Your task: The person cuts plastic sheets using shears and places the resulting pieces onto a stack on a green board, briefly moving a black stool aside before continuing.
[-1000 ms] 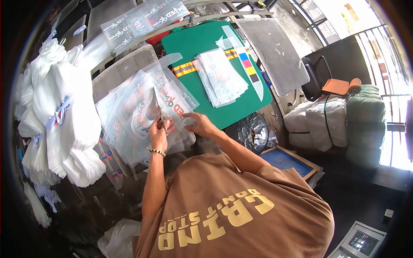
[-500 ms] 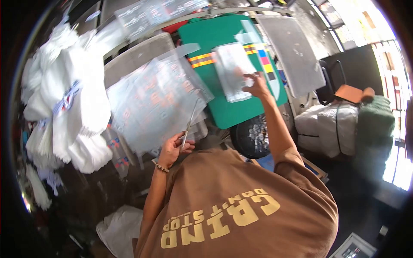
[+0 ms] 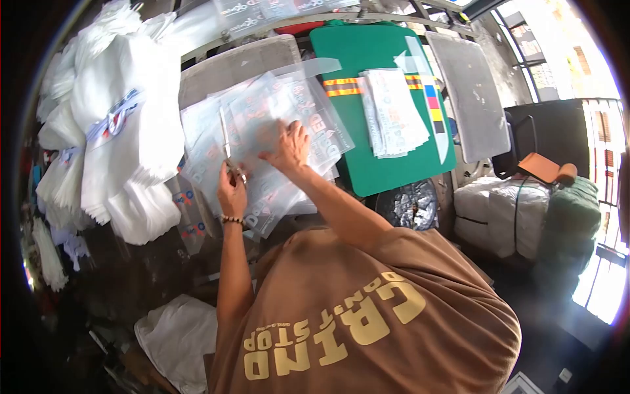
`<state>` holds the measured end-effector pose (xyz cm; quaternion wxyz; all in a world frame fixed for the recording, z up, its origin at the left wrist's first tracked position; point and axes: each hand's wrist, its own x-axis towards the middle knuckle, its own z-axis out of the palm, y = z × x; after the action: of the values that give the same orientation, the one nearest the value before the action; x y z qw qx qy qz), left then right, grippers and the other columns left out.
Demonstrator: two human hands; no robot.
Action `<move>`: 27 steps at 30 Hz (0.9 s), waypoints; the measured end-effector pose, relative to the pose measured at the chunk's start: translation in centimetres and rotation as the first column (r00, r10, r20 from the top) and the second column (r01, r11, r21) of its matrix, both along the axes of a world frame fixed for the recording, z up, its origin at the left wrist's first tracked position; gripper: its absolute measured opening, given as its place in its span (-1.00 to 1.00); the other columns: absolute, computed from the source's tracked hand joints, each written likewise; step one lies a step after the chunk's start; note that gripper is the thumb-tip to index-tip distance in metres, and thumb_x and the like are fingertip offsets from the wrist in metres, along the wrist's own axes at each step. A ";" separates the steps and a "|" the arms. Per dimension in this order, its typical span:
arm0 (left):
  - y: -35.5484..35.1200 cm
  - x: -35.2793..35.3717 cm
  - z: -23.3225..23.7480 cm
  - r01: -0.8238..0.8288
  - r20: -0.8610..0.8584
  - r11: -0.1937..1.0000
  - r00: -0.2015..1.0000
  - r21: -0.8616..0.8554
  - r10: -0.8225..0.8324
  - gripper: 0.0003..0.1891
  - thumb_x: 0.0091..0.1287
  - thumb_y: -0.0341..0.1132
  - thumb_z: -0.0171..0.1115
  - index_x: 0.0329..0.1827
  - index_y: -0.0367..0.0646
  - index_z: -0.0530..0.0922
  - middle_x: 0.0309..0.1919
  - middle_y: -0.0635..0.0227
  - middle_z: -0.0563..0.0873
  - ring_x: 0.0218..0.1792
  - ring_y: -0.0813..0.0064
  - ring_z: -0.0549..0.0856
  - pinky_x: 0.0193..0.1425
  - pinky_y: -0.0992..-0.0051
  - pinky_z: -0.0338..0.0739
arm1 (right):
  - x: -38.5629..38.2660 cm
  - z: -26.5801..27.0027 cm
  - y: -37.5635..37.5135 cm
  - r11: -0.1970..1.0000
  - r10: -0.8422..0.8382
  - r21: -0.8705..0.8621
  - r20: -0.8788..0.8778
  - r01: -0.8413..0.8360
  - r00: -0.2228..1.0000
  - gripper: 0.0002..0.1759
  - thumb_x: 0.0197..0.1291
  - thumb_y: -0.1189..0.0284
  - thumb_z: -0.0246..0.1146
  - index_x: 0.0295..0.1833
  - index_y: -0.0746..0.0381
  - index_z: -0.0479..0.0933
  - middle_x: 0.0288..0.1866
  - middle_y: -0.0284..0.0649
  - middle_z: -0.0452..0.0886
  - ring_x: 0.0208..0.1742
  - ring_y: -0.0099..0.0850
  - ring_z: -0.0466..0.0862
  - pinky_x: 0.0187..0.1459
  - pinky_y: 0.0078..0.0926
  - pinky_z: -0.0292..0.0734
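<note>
My left hand [image 3: 233, 187] grips a pair of scissors [image 3: 226, 134] by the handles, its blades pointing away from me over the near-left part of a loose pile of clear printed plastic sheets [image 3: 252, 108]. Fingers spread, my right hand [image 3: 293, 150] reaches over the middle of that pile, fingertips at the top sheets. To the right, a neater stack of printed plastic sheets [image 3: 394, 121] lies on a green board [image 3: 354, 157] crossed by an orange-and-yellow checked strip.
Bundles of white plastic bags [image 3: 131, 151] hang at the left. Grey panels flank the green board, one on the right [image 3: 469, 92]. A dark round container [image 3: 410, 207] sits below the board. Wrapped white bales [image 3: 502, 213] stand at the right.
My right hand has left the stack on the green board and moved left onto the loose pile. My left hand has moved forward over the pile with the scissors. The camera view has shifted.
</note>
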<state>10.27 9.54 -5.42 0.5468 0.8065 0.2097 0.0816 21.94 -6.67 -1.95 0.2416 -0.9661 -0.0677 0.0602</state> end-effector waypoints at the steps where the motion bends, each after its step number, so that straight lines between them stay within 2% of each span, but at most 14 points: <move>1: -0.4 0.0 0.0 0.009 0.006 1.000 1.000 -0.022 -0.009 -0.46 0.50 -0.48 0.09 0.52 -0.25 0.22 0.06 0.23 0.74 -0.20 0.56 0.74 -0.24 0.61 0.61 | -0.2 -0.1 0.1 0.999 -0.007 0.054 0.011 0.006 1.000 0.06 -0.25 -0.04 0.60 0.37 0.19 0.33 0.20 0.00 0.35 0.22 -0.03 0.40 0.20 -0.14 0.33; 5: -0.3 -0.7 -0.3 -0.058 0.030 0.961 0.997 -0.271 0.068 -0.44 0.51 -0.50 0.05 0.55 -0.20 0.19 0.14 0.24 0.70 -0.09 0.53 0.73 -0.12 0.60 0.61 | -0.3 -1.0 0.3 0.976 -0.008 0.217 0.147 -0.024 0.989 -0.20 -0.07 0.35 0.54 0.33 0.10 0.37 0.08 -0.09 0.51 0.12 -0.07 0.51 0.12 -0.13 0.39; 6: -0.3 -0.7 0.0 -0.044 0.039 0.969 0.998 -0.242 0.055 -0.43 0.49 -0.53 0.04 0.55 -0.24 0.17 0.14 0.18 0.69 -0.09 0.51 0.73 -0.11 0.57 0.62 | 0.5 -0.9 0.0 0.905 0.075 0.405 0.150 -0.130 0.986 -0.37 0.04 0.55 0.40 0.28 0.15 0.41 -0.16 -0.13 0.62 -0.07 -0.12 0.63 -0.04 -0.16 0.49; 9: -0.5 -0.9 0.4 -0.037 0.053 0.957 0.997 -0.288 0.054 -0.44 0.49 -0.55 0.03 0.55 -0.26 0.17 0.17 0.12 0.68 -0.09 0.50 0.73 -0.12 0.56 0.63 | 2.5 0.6 -3.5 0.808 -0.050 0.589 0.129 -0.036 0.990 -0.49 0.13 0.62 0.25 0.24 0.19 0.45 -0.32 -0.11 0.64 -0.23 -0.18 0.68 -0.17 -0.23 0.55; 13: -0.4 -0.7 0.6 0.015 0.052 0.963 0.999 -0.271 -0.001 -0.40 0.50 -0.51 0.08 0.57 -0.20 0.14 0.22 0.18 0.64 -0.08 0.55 0.70 -0.09 0.57 0.61 | 7.7 3.6 -18.6 0.813 -0.246 0.559 0.072 0.165 0.967 -0.52 0.18 0.71 0.15 0.23 0.24 0.50 -0.29 -0.25 0.65 -0.34 -0.49 0.66 -0.32 -0.47 0.57; 14: -0.4 -0.6 0.6 -0.007 0.043 0.966 0.999 -0.259 0.018 -0.43 0.50 -0.48 0.10 0.55 -0.23 0.18 0.18 0.15 0.68 -0.11 0.53 0.72 -0.12 0.55 0.62 | 9.3 1.7 -23.8 0.873 -0.206 0.475 0.152 0.111 0.967 -0.53 0.17 0.68 0.21 0.22 0.22 0.52 -0.30 -0.26 0.64 -0.35 -0.49 0.67 -0.34 -0.46 0.58; 16: -0.3 -0.3 0.5 -0.035 0.034 0.970 0.998 -0.240 0.044 -0.45 0.49 -0.46 0.13 0.53 -0.27 0.23 0.14 0.13 0.71 -0.13 0.52 0.74 -0.15 0.52 0.63 | 10.8 1.6 -31.0 0.893 -0.258 0.381 0.000 0.239 0.966 -0.49 0.08 0.65 0.31 0.20 0.13 0.53 -0.30 -0.16 0.68 -0.23 -0.31 0.71 -0.19 -0.35 0.58; 18: 0.1 -0.1 0.0 -0.024 0.082 0.998 0.996 0.058 0.019 -0.43 0.40 -0.45 0.24 0.47 -0.27 0.33 -0.02 0.08 0.77 -0.21 0.40 0.77 -0.15 0.44 0.64 | 11.8 0.3 -34.9 0.949 -0.231 0.210 -0.042 0.235 0.972 -0.47 0.06 0.56 0.39 0.21 0.09 0.54 -0.23 -0.10 0.69 -0.14 -0.19 0.72 -0.08 -0.26 0.58; 19: -0.1 0.1 0.9 -0.030 0.078 0.997 0.997 0.068 0.024 -0.43 0.40 -0.45 0.24 0.47 -0.27 0.33 -0.02 0.08 0.77 -0.21 0.40 0.77 -0.15 0.44 0.64 | 11.6 0.4 -35.2 0.974 -0.205 0.085 -0.051 0.208 0.977 -0.46 0.06 0.51 0.42 0.22 0.08 0.54 -0.16 -0.07 0.69 -0.08 -0.12 0.71 -0.02 -0.20 0.58; 21: -0.8 0.5 2.3 -0.074 0.059 0.945 0.997 0.319 0.059 -0.39 0.29 -0.48 0.31 0.44 -0.25 0.39 -0.16 0.03 0.78 -0.27 0.25 0.78 -0.14 0.36 0.65 | 9.7 1.5 -32.8 0.911 -0.169 -0.321 0.287 0.261 0.943 -0.46 0.00 0.34 0.52 0.17 0.01 0.61 0.17 -0.02 0.58 0.20 -0.06 0.57 0.19 -0.11 0.47; 24: -1.0 1.0 2.3 -0.108 0.061 0.921 0.994 0.374 0.092 -0.35 0.24 -0.50 0.31 0.45 -0.23 0.38 -0.15 0.00 0.76 -0.25 0.15 0.78 -0.14 0.34 0.65 | 8.6 2.2 -26.6 0.991 -0.100 -0.036 0.428 0.127 0.898 -0.52 -0.02 0.23 0.57 0.03 0.14 0.69 0.07 0.00 0.62 0.06 0.01 0.60 0.13 -0.04 0.47; 25: -1.3 1.1 2.6 -0.123 0.052 0.917 0.992 0.380 0.112 -0.35 0.24 -0.49 0.32 0.45 -0.23 0.38 -0.14 0.00 0.76 -0.24 0.15 0.78 -0.14 0.33 0.65 | 8.4 0.2 -24.1 0.987 -0.035 0.156 0.361 -0.024 0.932 -0.54 -0.13 0.24 0.61 -0.12 0.24 0.71 -0.11 -0.02 0.66 0.11 -0.06 0.60 0.13 -0.11 0.50; 26: -1.4 1.2 2.7 -0.117 0.001 0.929 0.992 0.352 0.125 -0.34 0.23 -0.48 0.33 0.45 -0.22 0.37 -0.12 -0.02 0.76 -0.23 0.12 0.78 -0.15 0.32 0.65 | 7.4 -1.3 -21.4 0.949 0.011 0.304 0.225 -0.081 0.974 -0.41 -0.14 0.13 0.61 -0.04 0.28 0.68 -0.08 0.03 0.65 0.06 -0.03 0.62 0.12 -0.13 0.52; 27: -1.3 1.2 2.4 -0.116 0.001 0.927 0.992 0.358 0.124 -0.34 0.23 -0.48 0.33 0.45 -0.22 0.37 -0.12 -0.02 0.76 -0.23 0.12 0.78 -0.15 0.32 0.65 | 6.7 -2.8 -18.8 0.992 0.116 0.020 0.170 -0.122 0.979 -0.21 -0.14 -0.03 0.59 0.10 0.30 0.62 0.03 0.08 0.58 0.11 0.02 0.58 0.15 -0.13 0.51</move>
<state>11.49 8.27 -3.07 0.3830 0.8788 0.2462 0.1428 28.67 -25.47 -4.75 0.2455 -0.9582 -0.1465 -0.0085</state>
